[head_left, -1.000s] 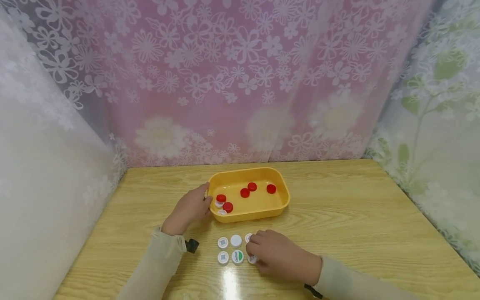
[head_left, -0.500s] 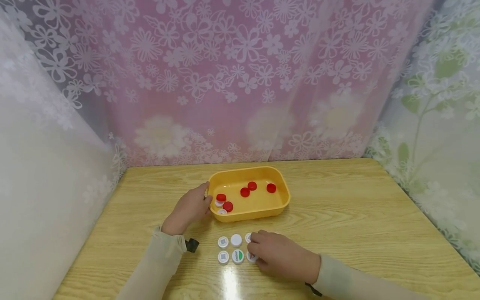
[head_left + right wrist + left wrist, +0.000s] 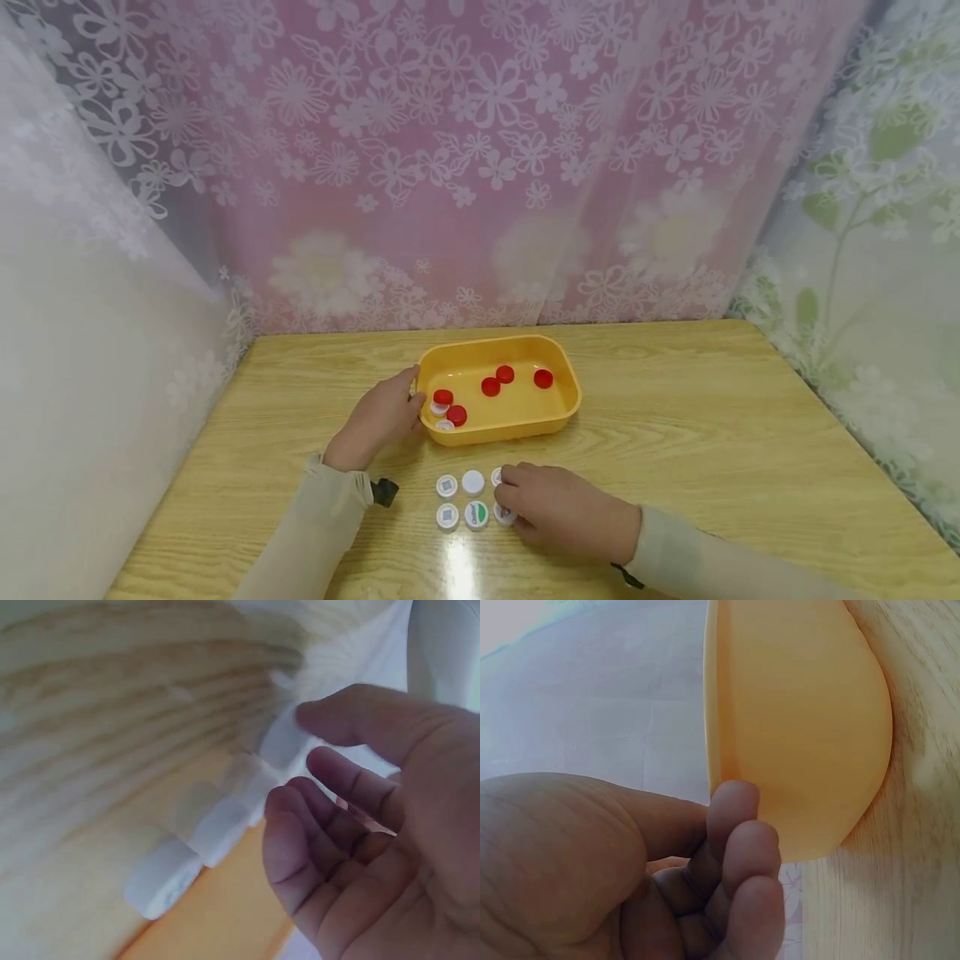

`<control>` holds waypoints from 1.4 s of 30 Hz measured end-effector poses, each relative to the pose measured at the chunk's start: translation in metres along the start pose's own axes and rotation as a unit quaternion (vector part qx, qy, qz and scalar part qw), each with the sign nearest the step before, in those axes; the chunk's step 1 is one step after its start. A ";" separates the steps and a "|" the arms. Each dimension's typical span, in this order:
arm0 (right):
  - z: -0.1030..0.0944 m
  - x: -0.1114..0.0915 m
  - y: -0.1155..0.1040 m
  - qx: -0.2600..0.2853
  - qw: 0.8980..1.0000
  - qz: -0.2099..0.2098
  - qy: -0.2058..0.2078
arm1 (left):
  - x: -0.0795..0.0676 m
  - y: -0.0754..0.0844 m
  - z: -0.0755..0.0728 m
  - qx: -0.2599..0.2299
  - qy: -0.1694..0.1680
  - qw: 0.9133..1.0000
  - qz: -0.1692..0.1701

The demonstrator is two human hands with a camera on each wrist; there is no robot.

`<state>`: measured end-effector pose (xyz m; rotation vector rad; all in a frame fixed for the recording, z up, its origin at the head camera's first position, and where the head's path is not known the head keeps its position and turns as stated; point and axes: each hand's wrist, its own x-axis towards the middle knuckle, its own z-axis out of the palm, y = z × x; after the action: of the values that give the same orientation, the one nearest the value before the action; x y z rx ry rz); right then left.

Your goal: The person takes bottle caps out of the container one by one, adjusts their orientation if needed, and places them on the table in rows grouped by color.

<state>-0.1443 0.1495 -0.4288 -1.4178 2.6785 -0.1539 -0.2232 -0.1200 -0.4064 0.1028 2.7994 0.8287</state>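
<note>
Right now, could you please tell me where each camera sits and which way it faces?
Head: on the person's head, facing forward and down at the table, yellow tray and white caps; left hand, right hand and sleeves show.
Left wrist: on that wrist, facing the tray's side; thumb and fingers show.
Right wrist: on that wrist, facing several white caps; palm, thumb and fingers show.
Shared: head and left wrist both include the tray and left hand.
</note>
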 end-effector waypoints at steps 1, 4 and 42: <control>-0.003 0.001 0.000 0.003 1.000 0.002 -0.003 | 0.000 0.000 0.000 0.001 0.000 1.000 0.002; -0.017 0.006 0.003 0.018 1.000 0.020 0.002 | 0.000 0.001 0.001 0.001 0.002 1.000 0.006; -0.031 0.151 0.057 -0.072 0.989 0.094 -0.084 | 0.001 -0.004 0.003 0.040 0.038 0.998 0.044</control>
<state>-0.2800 0.0577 -0.4133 -1.1440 2.7078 0.1721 -0.2236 -0.1214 -0.4116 0.2127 2.9176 0.7546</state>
